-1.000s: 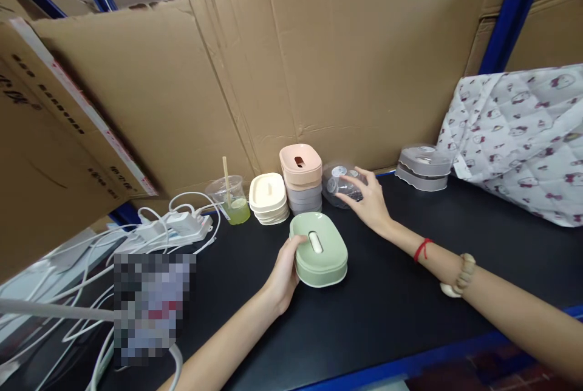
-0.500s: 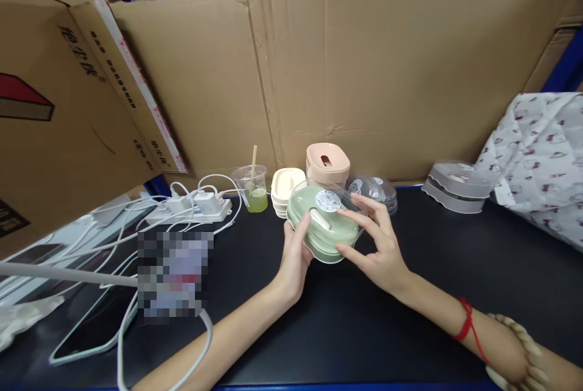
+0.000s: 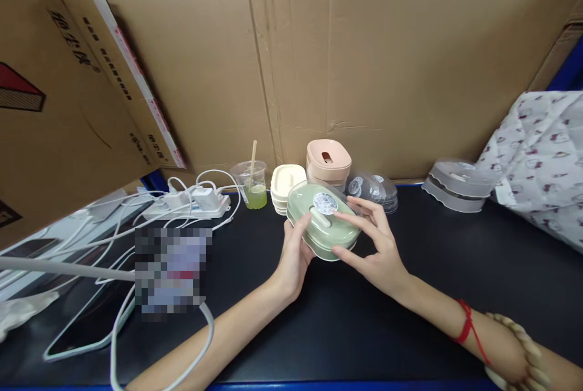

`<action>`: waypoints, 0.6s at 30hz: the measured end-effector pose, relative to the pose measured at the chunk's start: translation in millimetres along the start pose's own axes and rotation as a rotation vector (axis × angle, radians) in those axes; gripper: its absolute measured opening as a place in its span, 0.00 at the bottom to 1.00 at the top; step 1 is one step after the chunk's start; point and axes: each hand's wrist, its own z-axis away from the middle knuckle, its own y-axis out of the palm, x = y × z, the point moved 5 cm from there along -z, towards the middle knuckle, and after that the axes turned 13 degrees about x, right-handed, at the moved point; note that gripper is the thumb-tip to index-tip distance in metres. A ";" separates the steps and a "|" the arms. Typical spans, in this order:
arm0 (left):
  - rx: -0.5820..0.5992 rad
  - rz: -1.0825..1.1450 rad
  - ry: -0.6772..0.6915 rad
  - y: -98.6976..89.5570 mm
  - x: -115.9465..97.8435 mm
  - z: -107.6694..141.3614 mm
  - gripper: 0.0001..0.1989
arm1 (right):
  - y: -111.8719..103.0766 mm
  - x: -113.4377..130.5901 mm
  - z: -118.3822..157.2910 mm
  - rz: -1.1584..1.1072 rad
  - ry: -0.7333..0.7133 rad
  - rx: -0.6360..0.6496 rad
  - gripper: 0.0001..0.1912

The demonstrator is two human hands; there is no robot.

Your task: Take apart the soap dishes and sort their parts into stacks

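Observation:
A green container under a clear plastic cover point(image 3: 325, 230) is held tilted above the black table point(image 3: 291, 342), a round patterned sticker on its top. My left hand point(image 3: 295, 257) grips its left side, the thumb on top and the other fingers mostly hidden beneath. My right hand point(image 3: 376, 242) has its fingers spread over the right side, fingertips touching the cover. Just behind stand a pink container point(image 3: 328, 157) and a stack of cream containers point(image 3: 288, 184). Dark clear-covered containers point(image 3: 374, 192) sit behind my right hand.
A cup of green drink with a straw point(image 3: 255, 193) stands left of the cream stack. White power strips point(image 3: 204, 204), cables and a phone point(image 3: 91, 324) cover the left. Grey covered containers point(image 3: 460, 184) and a patterned cloth point(image 3: 542, 160) lie right. Cardboard point(image 3: 387, 63) walls the back.
The green container has tilted slightly, its top turned a little more toward the camera. Both hands stay on it with nearly the same hold. The view has shifted slightly.

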 end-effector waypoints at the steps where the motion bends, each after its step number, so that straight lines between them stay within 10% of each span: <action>1: 0.002 -0.008 -0.002 -0.3 0.6 -0.1 0.35 | 0.3 0.3 0.1 0.003 -0.008 0.004 0.16; 18: 0.018 -0.071 0.074 -2.1 -4.4 -0.4 0.36 | -1.2 2.0 -0.3 0.029 -0.045 0.024 0.23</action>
